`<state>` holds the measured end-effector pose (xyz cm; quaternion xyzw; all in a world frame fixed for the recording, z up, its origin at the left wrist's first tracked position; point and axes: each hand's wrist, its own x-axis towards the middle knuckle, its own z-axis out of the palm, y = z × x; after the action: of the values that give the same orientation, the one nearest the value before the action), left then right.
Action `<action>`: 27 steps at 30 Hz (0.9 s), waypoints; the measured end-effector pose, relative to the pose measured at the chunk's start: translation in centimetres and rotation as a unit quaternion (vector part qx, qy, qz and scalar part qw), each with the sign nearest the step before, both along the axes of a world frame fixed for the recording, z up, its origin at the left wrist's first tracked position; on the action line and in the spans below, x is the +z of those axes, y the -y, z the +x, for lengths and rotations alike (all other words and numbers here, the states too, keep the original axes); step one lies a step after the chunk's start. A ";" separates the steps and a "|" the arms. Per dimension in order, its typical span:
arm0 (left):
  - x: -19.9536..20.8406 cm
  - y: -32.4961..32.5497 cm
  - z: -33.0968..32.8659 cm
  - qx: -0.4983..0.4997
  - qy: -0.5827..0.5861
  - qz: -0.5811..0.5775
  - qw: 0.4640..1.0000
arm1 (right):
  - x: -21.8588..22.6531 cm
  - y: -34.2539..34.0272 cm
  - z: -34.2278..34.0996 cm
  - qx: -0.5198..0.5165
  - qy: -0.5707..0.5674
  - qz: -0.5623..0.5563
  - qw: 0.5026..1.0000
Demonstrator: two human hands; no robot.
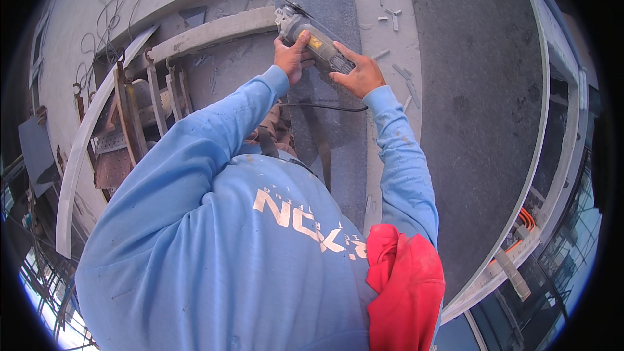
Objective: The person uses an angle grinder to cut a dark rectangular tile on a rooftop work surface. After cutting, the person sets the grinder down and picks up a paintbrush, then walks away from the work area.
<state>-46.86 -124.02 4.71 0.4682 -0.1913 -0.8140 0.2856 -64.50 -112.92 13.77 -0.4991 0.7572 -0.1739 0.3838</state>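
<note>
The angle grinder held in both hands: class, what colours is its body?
The angle grinder is grey with a yellow patch and a dark rear grip, seen best in the head view.

free: dark slab (481,91) right | blocked: metal clamps (146,110) left, stone offcuts (393,19) ahead

light-blue sleeves (214,136), a grey-and-yellow grinder (312,42), dark speckled stone slab (338,130), red cloth (406,286).

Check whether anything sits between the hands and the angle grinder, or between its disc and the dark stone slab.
Nothing visible does. The left hand and right hand both grip the angle grinder directly, and its disc end rests at the dark stone slab edge.
</note>
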 end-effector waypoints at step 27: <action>0.0 -2.0 -0.8 -0.060 -0.029 0.034 0.997 | 0.2 -2.4 -0.8 -0.011 0.005 -0.012 1.000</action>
<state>-47.70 -122.03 4.73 0.4413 -0.1826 -0.8491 0.2259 -65.30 -110.55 14.00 -0.4947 0.7582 -0.1896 0.3801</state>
